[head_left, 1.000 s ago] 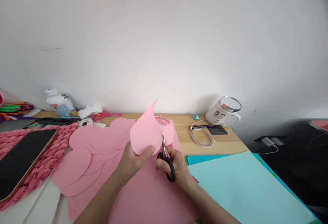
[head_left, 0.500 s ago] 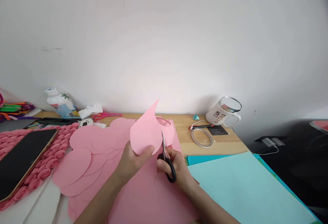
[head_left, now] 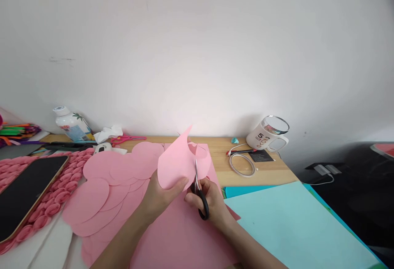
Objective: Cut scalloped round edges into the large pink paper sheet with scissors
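My left hand (head_left: 158, 197) pinches a curved piece of pink paper (head_left: 175, 162) and holds it up above the table. My right hand (head_left: 211, 203) grips black-handled scissors (head_left: 198, 193), whose blades point up into the paper's right edge. Both hands hover over a large pink sheet (head_left: 181, 236) that lies flat on the wooden table (head_left: 271, 172). Several cut pink oval shapes (head_left: 101, 191) lie spread to the left of my hands.
A light blue sheet (head_left: 292, 228) lies at the right. A white mug (head_left: 271, 135), a coiled cable (head_left: 243, 164) and a dark card stand at the back right. At the left are a black tablet (head_left: 27, 191) on pink rosettes, a white bottle (head_left: 70, 123), pink scissors (head_left: 126, 139) and crumpled tissue.
The scissors have moved a little further up into the paper, and the held piece has turned and dropped slightly. Everything else on the table is unmoved.
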Available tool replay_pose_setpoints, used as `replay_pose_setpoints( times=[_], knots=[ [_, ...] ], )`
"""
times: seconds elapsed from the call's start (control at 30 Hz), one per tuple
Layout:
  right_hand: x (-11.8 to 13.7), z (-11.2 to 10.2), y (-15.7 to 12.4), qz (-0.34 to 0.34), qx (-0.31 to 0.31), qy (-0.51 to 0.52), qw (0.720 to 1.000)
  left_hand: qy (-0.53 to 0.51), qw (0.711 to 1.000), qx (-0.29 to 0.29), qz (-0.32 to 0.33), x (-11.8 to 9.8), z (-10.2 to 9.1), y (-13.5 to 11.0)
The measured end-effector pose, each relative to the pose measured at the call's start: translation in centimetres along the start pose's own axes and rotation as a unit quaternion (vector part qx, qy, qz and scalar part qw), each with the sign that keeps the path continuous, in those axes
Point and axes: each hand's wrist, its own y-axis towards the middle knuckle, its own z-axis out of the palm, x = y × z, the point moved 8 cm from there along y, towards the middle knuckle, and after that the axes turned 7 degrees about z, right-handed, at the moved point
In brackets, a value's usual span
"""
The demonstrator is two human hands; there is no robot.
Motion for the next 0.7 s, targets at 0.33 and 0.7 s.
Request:
replay_pose_setpoints(
  times=[0.33,0.7],
  knots=[
    [0.41,-0.02,0.21,-0.017,0.012,-0.006,1.0,0.005,1.0,0.027,0.003,-0.5,0.23,0.11],
    [0.2,-0.53,0.05,0.01,-0.025,-0.046,0.999,-0.006,1.0,0.017,0.014,-0.4,-0.04,0.26]
  ],
)
